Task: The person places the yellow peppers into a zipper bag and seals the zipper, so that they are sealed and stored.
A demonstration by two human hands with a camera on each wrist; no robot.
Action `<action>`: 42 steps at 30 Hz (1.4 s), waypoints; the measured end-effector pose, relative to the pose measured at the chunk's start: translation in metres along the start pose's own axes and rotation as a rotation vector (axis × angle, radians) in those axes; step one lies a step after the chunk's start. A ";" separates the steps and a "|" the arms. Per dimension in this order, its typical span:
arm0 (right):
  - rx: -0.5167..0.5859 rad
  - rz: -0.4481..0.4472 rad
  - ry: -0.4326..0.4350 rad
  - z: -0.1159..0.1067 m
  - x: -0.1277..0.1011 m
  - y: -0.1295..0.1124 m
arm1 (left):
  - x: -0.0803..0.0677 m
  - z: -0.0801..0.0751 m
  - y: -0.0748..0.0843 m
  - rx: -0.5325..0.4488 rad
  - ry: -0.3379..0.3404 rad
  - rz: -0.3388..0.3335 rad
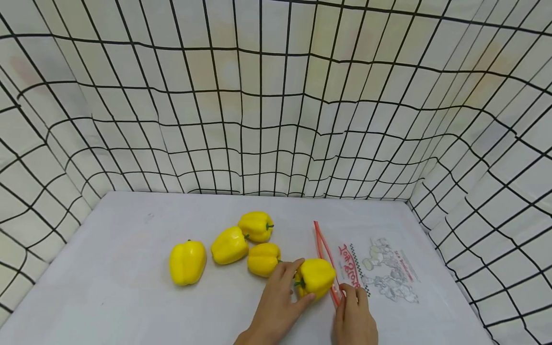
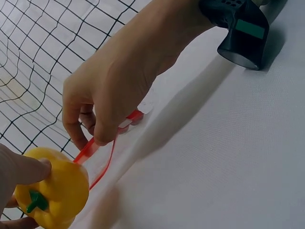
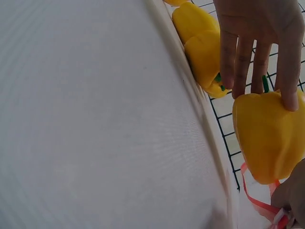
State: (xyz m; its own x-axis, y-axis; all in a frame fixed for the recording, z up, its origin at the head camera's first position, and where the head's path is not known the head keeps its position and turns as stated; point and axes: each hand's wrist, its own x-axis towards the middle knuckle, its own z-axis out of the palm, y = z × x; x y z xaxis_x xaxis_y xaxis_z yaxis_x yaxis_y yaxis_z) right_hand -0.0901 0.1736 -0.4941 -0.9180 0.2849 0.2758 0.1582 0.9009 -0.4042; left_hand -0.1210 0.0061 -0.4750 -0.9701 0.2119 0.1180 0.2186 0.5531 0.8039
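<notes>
- A yellow pepper (image 1: 316, 277) lies on the white table (image 1: 129, 287), against the red zip edge of a clear printed bag (image 1: 379, 268).
- The left hand (image 1: 276, 306), at the pepper's seven o'clock, curls thumb and fingers round it.
- The right hand (image 1: 355, 318), at its four o'clock, pinches the bag's red strip (image 2: 102, 143).
- Four more peppers (image 1: 228, 245) sit near, around ten o'clock.

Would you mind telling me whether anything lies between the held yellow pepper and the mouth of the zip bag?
Nothing visible does. The left hand grips the yellow pepper right at the bag's red zip edge, which the right hand pinches.
</notes>
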 end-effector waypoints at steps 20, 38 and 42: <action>0.058 -0.167 0.325 0.004 0.001 0.006 | 0.014 0.025 0.011 0.096 0.077 0.073; 0.070 -0.168 0.357 0.002 -0.001 0.007 | 0.032 0.054 0.002 -0.200 0.040 0.018; 0.084 -0.164 0.359 0.003 -0.001 0.006 | 0.036 0.058 0.001 -0.208 0.044 0.007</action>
State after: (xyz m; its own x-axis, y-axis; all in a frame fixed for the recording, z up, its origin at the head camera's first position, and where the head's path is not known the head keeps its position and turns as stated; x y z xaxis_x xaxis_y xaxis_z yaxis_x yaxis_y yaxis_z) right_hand -0.0897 0.1774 -0.4997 -0.7411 0.2490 0.6235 -0.0243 0.9182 -0.3955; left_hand -0.1497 0.0606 -0.5035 -0.9734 0.1767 0.1456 0.2030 0.3727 0.9055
